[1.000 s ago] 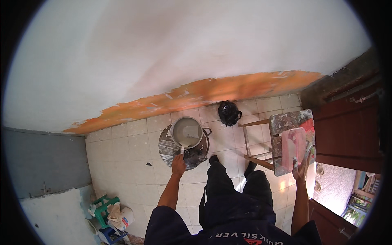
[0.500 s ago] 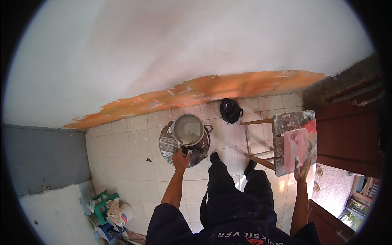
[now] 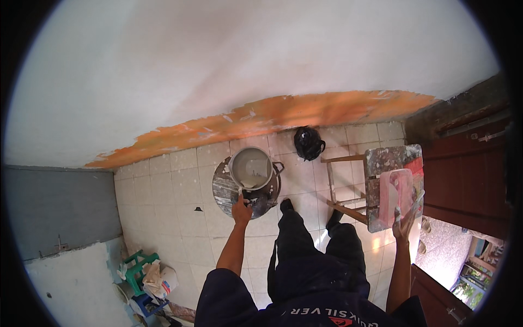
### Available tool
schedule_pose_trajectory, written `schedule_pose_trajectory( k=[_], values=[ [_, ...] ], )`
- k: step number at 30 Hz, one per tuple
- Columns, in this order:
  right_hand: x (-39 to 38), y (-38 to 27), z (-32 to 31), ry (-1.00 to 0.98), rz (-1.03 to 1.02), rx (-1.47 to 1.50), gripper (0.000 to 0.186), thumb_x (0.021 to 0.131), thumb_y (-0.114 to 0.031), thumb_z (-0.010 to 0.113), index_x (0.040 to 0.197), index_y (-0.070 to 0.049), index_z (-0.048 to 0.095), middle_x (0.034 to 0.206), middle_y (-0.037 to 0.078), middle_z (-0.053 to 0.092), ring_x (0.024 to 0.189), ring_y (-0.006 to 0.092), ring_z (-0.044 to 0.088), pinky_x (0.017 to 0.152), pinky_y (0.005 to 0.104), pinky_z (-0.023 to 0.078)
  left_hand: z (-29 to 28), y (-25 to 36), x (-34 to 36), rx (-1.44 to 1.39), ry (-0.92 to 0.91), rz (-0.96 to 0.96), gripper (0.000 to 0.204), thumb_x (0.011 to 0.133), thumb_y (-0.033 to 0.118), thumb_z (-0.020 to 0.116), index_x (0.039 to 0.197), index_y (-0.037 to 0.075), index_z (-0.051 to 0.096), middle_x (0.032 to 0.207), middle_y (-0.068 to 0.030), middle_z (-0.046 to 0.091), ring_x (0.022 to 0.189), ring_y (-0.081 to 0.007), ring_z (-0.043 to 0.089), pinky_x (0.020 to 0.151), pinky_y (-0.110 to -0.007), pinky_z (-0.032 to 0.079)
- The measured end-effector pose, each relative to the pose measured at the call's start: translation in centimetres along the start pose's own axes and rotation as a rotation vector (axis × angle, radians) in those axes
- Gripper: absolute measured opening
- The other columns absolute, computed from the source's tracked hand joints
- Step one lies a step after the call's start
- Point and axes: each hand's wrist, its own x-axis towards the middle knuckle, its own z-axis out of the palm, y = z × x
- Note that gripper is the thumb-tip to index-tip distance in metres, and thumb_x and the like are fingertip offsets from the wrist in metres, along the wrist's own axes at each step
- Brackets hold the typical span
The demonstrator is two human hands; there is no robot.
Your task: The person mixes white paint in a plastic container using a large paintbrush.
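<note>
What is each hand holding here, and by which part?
The left hand grips a tool handle at the near rim of the bucket. The right hand holds a trowel by its lower end, beside the pink board.

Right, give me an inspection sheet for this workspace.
Surface: pale tiled floor, spattered.
Job's things: bucket of grey mix on a round board; flat pink board, lying over a paint-stained stool.
Clutter: black bag by the wall; sacks and a green stool at lower left.
Grips: left hand at the bucket's near rim; right hand at the pink board's near edge.
Cables: nothing seen.
Surroundings: white wall with orange base strip; dark wooden door on the right.
</note>
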Motion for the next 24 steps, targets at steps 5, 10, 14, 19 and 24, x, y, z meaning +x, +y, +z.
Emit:
schedule_pose_trajectory(
  k=[5, 10, 14, 19, 24],
  values=[
    [0.4, -1.0, -0.5, 0.006, 0.008, -0.040, 0.078, 0.088, -0.034, 0.052, 0.142, 0.000, 0.007, 0.145, 0.028, 0.012, 0.133, 0.0443, 0.018, 0.108, 0.0502, 0.015, 0.1, -1.9, -0.9, -0.065, 0.072, -0.114, 0.061, 0.066, 0.000, 0.064, 0.124, 0.005, 0.048, 0.082, -0.0063, 0.066, 0.072, -0.0263, 0.064, 0.068, -0.038, 0.049],
    [0.7, -1.5, -0.7, 0.007, 0.017, 0.007, 0.079, 0.088, -0.036, 0.053, 0.142, 0.000, 0.009, 0.145, 0.028, 0.015, 0.133, 0.0434, 0.019, 0.108, 0.0491, 0.016, 0.7, -3.3, -1.4, -0.049, 0.113, -0.123, 0.056, 0.066, 0.000, 0.063, 0.120, 0.005, 0.050, 0.082, -0.0067, 0.066, 0.074, -0.0280, 0.064, 0.067, -0.039, 0.049],
    [0.5, -1.4, -0.5, 0.017, 0.007, 0.004, 0.081, 0.087, -0.039, 0.054, 0.142, 0.000, 0.009, 0.145, 0.028, 0.016, 0.133, 0.0430, 0.020, 0.108, 0.0491, 0.017, 1.1, -4.1, -1.8, 0.022, 0.100, -0.247, 0.052, 0.067, 0.001, 0.064, 0.116, 0.004, 0.051, 0.083, -0.0077, 0.066, 0.076, -0.0295, 0.064, 0.068, -0.040, 0.049],
    [0.1, -1.0, -0.3, 0.017, 0.025, -0.047, 0.074, 0.089, -0.034, 0.051, 0.139, 0.008, 0.016, 0.143, 0.029, 0.022, 0.133, 0.0419, 0.019, 0.110, 0.0467, 0.011, 0.4, -2.4, -1.7, -0.030, 0.086, -0.212, 0.057, 0.067, 0.004, 0.068, 0.121, 0.003, 0.047, 0.084, -0.0085, 0.064, 0.079, -0.0284, 0.063, 0.070, -0.039, 0.048],
    [0.5, -1.3, -0.5, 0.018, 0.012, 0.007, 0.079, 0.085, -0.034, 0.059, 0.142, 0.000, 0.015, 0.144, 0.027, 0.020, 0.134, 0.0410, 0.019, 0.108, 0.0485, 0.017, 0.8, -2.7, -1.7, -0.065, 0.078, -0.208, 0.062, 0.068, 0.005, 0.069, 0.124, 0.001, 0.043, 0.082, -0.0073, 0.063, 0.077, -0.0268, 0.062, 0.070, -0.039, 0.048]
  ],
)
